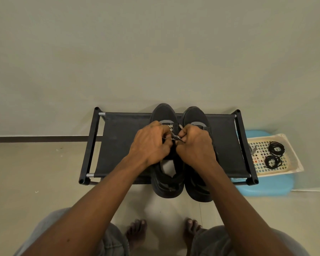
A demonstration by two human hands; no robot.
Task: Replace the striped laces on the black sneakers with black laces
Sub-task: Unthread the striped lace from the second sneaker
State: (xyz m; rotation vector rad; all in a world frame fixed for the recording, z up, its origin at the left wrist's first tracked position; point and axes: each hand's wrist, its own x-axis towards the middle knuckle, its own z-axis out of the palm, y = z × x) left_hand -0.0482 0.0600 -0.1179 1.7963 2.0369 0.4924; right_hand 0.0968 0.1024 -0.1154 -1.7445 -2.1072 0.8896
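Both my left hand (150,143) and right hand (194,145) curl over the left-side black sneaker (163,111) on the rack (118,145), pinching its striped lace (174,131): unlacing stage, I judge, next drawing it through the eyelets while the black laces (275,148) wait in the tray (296,161).

The black low-top sneakers (163,112) carry a black-and-white striped cord lace (172,127). The fabric shoe rack (122,145) is black; right of it are black coiled laces (276,149), a cream lattice tray (297,163) and a light-blue plastic stool (266,187).
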